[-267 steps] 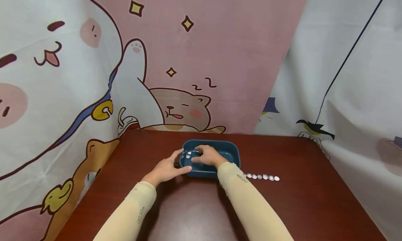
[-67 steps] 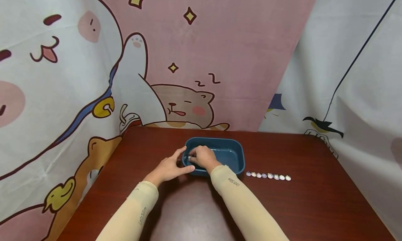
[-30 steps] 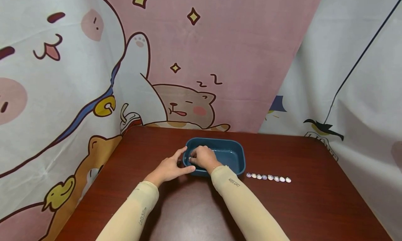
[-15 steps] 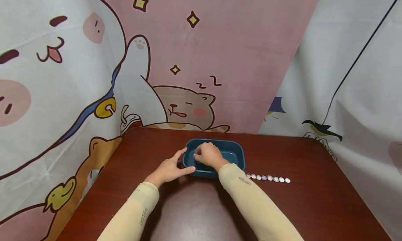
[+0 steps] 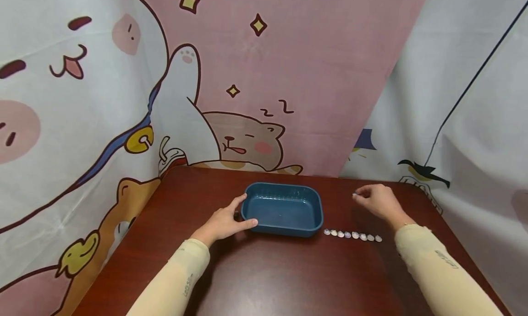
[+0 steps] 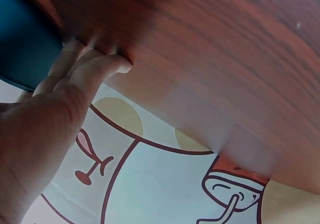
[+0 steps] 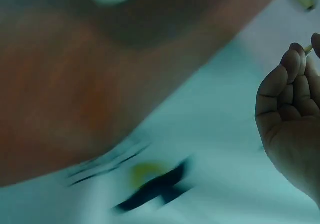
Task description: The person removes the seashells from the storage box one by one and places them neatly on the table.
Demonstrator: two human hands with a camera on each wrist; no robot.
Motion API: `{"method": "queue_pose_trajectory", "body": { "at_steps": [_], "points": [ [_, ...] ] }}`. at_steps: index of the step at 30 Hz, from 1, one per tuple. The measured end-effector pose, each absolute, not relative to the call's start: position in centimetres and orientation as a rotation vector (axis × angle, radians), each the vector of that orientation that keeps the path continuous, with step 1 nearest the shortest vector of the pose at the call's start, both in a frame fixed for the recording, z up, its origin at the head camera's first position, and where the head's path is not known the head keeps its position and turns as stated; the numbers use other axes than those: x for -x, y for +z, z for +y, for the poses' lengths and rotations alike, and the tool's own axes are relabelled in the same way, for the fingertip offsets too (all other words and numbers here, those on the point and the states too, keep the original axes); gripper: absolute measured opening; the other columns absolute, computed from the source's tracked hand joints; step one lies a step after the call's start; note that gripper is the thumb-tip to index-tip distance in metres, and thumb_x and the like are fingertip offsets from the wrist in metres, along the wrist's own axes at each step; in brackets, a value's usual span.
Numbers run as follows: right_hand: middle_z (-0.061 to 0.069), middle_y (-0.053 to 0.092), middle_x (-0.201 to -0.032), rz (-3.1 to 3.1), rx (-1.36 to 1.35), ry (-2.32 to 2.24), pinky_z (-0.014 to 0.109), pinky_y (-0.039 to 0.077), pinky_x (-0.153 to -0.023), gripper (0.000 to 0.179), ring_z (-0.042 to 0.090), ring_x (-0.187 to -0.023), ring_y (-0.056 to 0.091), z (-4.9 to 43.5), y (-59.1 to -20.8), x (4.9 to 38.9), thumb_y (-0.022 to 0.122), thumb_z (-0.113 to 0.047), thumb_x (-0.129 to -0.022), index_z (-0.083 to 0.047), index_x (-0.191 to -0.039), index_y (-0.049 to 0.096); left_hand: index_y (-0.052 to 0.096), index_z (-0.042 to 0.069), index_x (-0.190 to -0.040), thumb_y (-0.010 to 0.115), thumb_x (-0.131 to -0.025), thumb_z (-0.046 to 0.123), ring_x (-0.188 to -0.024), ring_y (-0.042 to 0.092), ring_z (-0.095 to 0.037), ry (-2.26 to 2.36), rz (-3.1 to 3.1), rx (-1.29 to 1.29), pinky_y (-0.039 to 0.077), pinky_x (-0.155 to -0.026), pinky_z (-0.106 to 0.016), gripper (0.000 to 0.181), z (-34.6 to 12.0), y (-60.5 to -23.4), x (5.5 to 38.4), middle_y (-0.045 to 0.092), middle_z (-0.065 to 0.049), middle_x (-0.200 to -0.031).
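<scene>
A blue rectangular tub [image 5: 284, 233] stands on the table. My left hand [image 5: 224, 223] lies at its left end, thumb and fingers spread along the outside; in the left wrist view its fingers [image 6: 82, 73] are stretched out, tips down on the tabletop. My right hand [image 5: 381, 204] is over the table, right of the tub and behind a row of shells. It pinches a small pale seashell [image 5: 355, 195] between thumb and fingertips; only the shell's edge shows in the right wrist view. Several small white and purplish seashells [image 5: 355, 235] form a straight row beside the tub's front right corner.
The dark red wooden table [image 5: 288, 275] carries the tub and the shell row. A cartoon-printed cloth [image 5: 313, 78] hangs behind and along both sides of the table. The tub's raised rim lies between my two hands.
My right hand was down in the tub near its left end; it has lifted out with a shell and swung right, past the row. My left hand stays at the tub.
</scene>
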State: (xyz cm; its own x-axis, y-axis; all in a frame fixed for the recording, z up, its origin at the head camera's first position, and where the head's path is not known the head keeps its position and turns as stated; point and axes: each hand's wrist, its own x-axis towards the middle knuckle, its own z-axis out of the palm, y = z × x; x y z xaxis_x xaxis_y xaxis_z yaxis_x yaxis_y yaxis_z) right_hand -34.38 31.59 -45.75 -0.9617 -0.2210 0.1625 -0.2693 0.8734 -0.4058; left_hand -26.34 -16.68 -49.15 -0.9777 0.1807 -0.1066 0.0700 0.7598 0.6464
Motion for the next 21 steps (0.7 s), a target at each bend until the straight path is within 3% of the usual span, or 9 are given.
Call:
{"method": "queue_pose_trajectory", "body": {
  "at_steps": [4, 9, 21],
  "points": [
    [0.024, 0.079, -0.108, -3.002, -0.281, 0.617, 0.055, 0.061, -0.079, 0.038, 0.038, -0.096, 0.074, 38.5, -47.1, 31.9, 0.076, -0.030, -0.099, 0.004, -0.114, 0.078, 0.027, 0.034, -0.170, 0.074, -0.087, 0.074, -0.139, 0.062, -0.039, 1.009, 2.798, -0.205, 0.049, -0.113, -0.064, 0.104, -16.6, -49.0, 26.4, 0.064, -0.017, -0.151],
    [0.028, 0.077, -0.110, -3.080, -0.240, 0.555, 0.059, 0.059, -0.080, 0.038, 0.042, -0.097, 0.073, 43.4, -49.1, 29.0, 0.079, -0.034, -0.096, 0.001, -0.110, 0.079, 0.027, 0.033, -0.170, 0.073, -0.087, 0.075, -0.139, 0.062, -0.038, 0.993, 2.802, -0.207, 0.048, -0.114, -0.064, 0.104, -16.5, -49.0, 26.4, 0.064, -0.016, -0.151],
    [0.016, 0.080, -0.108, -3.096, -0.288, 0.599, 0.041, 0.057, -0.074, 0.037, 0.025, -0.093, 0.072, 43.0, -51.5, 26.9, 0.083, -0.041, -0.093, -0.009, -0.111, 0.083, 0.026, 0.034, -0.170, 0.072, -0.088, 0.075, -0.140, 0.061, -0.039, 0.988, 2.798, -0.187, 0.048, -0.114, -0.066, 0.103, -16.4, -48.9, 26.2, 0.064, -0.016, -0.152]
  ]
}}
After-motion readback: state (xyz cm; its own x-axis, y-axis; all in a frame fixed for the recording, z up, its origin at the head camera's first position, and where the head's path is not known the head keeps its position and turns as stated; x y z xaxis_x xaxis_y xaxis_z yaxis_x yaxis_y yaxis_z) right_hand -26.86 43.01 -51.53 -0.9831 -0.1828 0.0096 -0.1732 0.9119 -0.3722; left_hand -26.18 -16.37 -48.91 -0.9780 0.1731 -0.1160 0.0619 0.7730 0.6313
